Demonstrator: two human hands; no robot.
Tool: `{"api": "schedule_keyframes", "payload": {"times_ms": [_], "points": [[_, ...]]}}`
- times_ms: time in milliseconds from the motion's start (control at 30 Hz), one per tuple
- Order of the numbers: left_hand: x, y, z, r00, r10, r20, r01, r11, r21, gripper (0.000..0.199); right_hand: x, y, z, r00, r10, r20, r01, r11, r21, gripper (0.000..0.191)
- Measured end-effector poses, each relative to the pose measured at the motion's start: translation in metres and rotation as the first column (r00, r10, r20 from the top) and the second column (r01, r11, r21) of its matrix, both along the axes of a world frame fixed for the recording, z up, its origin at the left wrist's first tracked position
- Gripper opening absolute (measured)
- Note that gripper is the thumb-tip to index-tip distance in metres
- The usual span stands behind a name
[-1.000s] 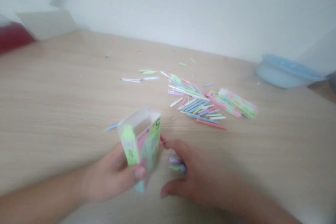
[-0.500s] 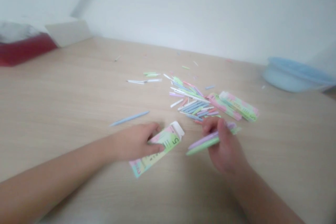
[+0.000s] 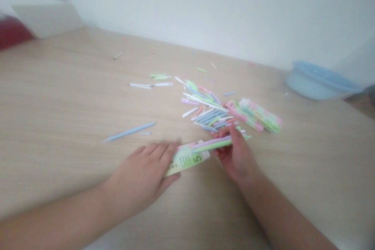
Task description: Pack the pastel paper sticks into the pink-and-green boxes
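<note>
My left hand is closed around a small pastel carton printed with a 5; its right end faces my other hand. In my right hand a lilac pen and a green pen are pinched side by side. Their left ends lie over the carton's open end; whether they are inside it I cannot tell. Beyond the right hand is a heap of pastel pen parts. A blue pen rests on the table beyond my left hand.
Two more pastel cartons lie overlapping right of the heap. A blue basin stands at the far right. Loose pen parts are scattered toward the wall. At the back left are a pale box flap and something red.
The right hand has brought the two pens left onto the carton's end. My left hand has turned palm-down over the carton, which lies more level. The view has shifted slightly.
</note>
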State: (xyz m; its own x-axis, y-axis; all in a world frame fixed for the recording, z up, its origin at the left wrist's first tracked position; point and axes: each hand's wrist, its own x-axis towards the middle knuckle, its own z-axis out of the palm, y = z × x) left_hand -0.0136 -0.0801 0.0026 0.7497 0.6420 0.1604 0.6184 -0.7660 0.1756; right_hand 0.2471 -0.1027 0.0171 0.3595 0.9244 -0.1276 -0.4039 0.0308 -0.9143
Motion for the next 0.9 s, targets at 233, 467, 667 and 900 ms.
{"api": "schedule_keyframes", "payload": {"times_ms": [233,467,667,900], "points": [[-0.009,0.028,-0.007,0.986,-0.039,0.162,0.046,0.998,-0.037,0.058,0.006,0.001,0.001,0.995,-0.102,0.013,0.101,0.994,0.026,0.046],[-0.009,0.033,-0.005,0.956,-0.109,0.271,0.137,0.987,-0.085,0.055,0.012,0.005,-0.002,0.98,-0.191,-0.046,0.19,0.981,-0.028,0.047],[-0.01,0.029,-0.006,0.951,-0.141,0.276,0.168,0.983,-0.076,0.059,0.004,-0.002,-0.008,1.0,0.027,0.001,-0.028,0.997,0.067,0.045],[-0.008,0.027,-0.005,0.938,-0.179,0.297,0.202,0.978,-0.05,0.059,-0.012,-0.011,-0.017,0.984,0.16,0.084,-0.167,0.981,0.096,0.05]]}}
